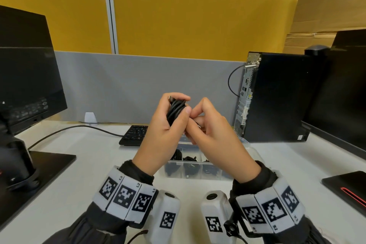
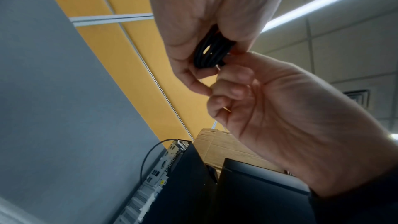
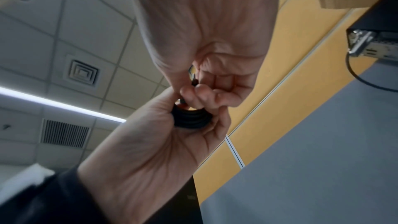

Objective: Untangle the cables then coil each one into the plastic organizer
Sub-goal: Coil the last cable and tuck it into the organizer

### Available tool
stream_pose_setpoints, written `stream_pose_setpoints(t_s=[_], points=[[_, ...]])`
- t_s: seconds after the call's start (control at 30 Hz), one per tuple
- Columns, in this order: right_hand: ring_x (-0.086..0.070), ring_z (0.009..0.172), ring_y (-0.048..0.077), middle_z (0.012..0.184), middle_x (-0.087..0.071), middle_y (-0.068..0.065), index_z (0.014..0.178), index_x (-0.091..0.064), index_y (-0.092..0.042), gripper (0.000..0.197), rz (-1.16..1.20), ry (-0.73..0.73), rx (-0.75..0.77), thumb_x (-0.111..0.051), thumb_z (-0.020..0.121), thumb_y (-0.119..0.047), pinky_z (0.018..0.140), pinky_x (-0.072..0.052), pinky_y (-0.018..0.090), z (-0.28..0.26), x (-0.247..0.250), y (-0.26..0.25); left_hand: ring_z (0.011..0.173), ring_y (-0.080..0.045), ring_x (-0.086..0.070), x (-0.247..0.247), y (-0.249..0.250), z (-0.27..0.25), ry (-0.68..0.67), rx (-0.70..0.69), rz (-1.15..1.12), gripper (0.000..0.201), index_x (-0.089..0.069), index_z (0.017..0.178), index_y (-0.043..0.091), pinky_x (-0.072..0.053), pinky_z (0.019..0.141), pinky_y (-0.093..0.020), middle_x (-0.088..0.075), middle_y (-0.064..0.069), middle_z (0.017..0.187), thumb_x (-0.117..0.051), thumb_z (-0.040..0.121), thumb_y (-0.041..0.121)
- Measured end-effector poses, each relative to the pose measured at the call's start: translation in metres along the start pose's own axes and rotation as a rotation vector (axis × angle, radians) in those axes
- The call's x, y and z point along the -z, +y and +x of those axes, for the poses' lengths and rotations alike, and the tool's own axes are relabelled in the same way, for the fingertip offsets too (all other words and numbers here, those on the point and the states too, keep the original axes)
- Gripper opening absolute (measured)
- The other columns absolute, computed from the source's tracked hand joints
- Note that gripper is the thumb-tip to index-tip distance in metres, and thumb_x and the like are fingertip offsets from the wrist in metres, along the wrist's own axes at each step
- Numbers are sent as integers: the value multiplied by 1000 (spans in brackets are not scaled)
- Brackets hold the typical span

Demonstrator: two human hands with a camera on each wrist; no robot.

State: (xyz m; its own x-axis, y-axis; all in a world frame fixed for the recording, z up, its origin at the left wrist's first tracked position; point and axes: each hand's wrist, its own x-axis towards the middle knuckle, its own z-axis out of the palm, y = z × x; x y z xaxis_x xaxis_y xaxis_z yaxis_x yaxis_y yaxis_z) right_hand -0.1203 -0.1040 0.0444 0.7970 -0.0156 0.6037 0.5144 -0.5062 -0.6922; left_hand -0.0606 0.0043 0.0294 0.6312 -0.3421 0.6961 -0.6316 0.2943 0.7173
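A coiled black cable (image 1: 176,112) is held up above the desk, gripped in my left hand (image 1: 181,105), with fingers and thumb wrapped round the bundle. My right hand (image 1: 195,120) pinches the cable's loose end against the coil; a small connector (image 3: 193,77) shows between its fingers. The left wrist view shows the coil (image 2: 212,52) under my left palm, and the right wrist view shows the coil (image 3: 190,119) from below. Below the hands stands the clear plastic organizer (image 1: 248,145), with other coiled black cables (image 1: 178,154) in its compartments.
A black keyboard (image 1: 134,134) lies behind the organizer. A monitor (image 1: 25,77) on a flat base (image 1: 45,164) stands at the left, a PC tower (image 1: 277,97) and a second monitor (image 1: 346,85) at the right. A black pad (image 1: 348,186) lies at the near right.
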Motion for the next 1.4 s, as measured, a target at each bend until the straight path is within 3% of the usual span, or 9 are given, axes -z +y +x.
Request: stream_pose_setpoints(t_s=[0.2, 0.37, 0.57, 0.77, 0.87, 1.0, 1.1, 1.2, 1.4], points=[[-38, 46, 10, 46, -47, -7, 81, -38, -11, 17, 127, -51, -78, -46, 95, -12, 55, -33, 30, 3, 1, 5, 80, -17, -57, 0, -5, 1, 73, 35, -17, 23, -56, 101, 30, -49, 74, -38, -56, -4, 88, -53, 82, 42], [-41, 49, 12, 46, -49, -7, 85, -38, -12, 13, 114, -81, -79, -46, 95, -9, 57, -37, 31, 1, 2, 6, 80, -17, -62, -4, -10, 1, 156, 105, -90, 15, -58, 102, 23, -50, 72, -33, -64, 0, 84, -56, 89, 29], [-54, 66, 3, 75, -66, -9, 123, -46, -19, 28, -153, -304, -1, -49, 96, -20, 66, -41, 14, -4, 8, 0, 92, -21, -68, -1, -11, 4, 230, 264, -388, 30, -52, 112, 2, -54, 64, -28, -71, -6, 106, -40, 98, 26], [-52, 59, 3, 76, -62, -4, 106, -60, -19, 19, 35, 98, -64, -50, 94, -29, 64, -48, 31, 6, 25, 7, 109, -19, -62, -6, -7, 4, 201, 276, -383, 41, -46, 119, 1, -48, 90, -35, -69, -7, 112, -41, 94, 33], [-55, 62, 7, 92, -66, 6, 113, -57, -21, 26, 61, -36, -208, -53, 91, -33, 60, -49, 32, 9, 28, 12, 102, -18, -61, -15, -9, 0, 171, 306, -386, 46, -54, 116, 4, -45, 92, -36, -67, -6, 108, -46, 86, 39], [-52, 53, 9, 75, -64, 4, 111, -60, -3, 23, 181, -70, -308, -53, 94, -17, 51, -44, 22, 16, 36, 27, 97, -23, -60, -31, -23, 2, 110, 389, -353, 48, -54, 116, 6, -45, 95, -43, -63, -18, 107, -50, 88, 45], [-51, 48, 8, 64, -64, -3, 110, -61, -2, 22, 165, -86, -354, -52, 95, -14, 49, -43, 19, 17, 47, 42, 89, -14, -58, -41, -39, 9, 49, 450, -252, 34, -48, 112, 6, -47, 91, -38, -60, -10, 96, -44, 96, 35], [-51, 44, 4, 55, -63, -7, 108, -63, -3, 20, -5, -102, -400, -53, 95, -14, 48, -44, 16, 20, 64, 61, 88, -3, -54, -50, -56, 14, -48, 501, -118, 17, -41, 109, 15, -45, 80, -26, -55, 3, 97, -44, 97, 27], [-52, 50, 6, 67, -62, -3, 106, -64, -10, 20, -537, -113, -596, -52, 95, -22, 46, -43, 13, 27, 120, 118, 90, -9, -49, -43, -90, 7, -269, 636, 226, 16, -45, 111, 19, -40, 70, -18, -51, 6, 96, -48, 96, 23]])
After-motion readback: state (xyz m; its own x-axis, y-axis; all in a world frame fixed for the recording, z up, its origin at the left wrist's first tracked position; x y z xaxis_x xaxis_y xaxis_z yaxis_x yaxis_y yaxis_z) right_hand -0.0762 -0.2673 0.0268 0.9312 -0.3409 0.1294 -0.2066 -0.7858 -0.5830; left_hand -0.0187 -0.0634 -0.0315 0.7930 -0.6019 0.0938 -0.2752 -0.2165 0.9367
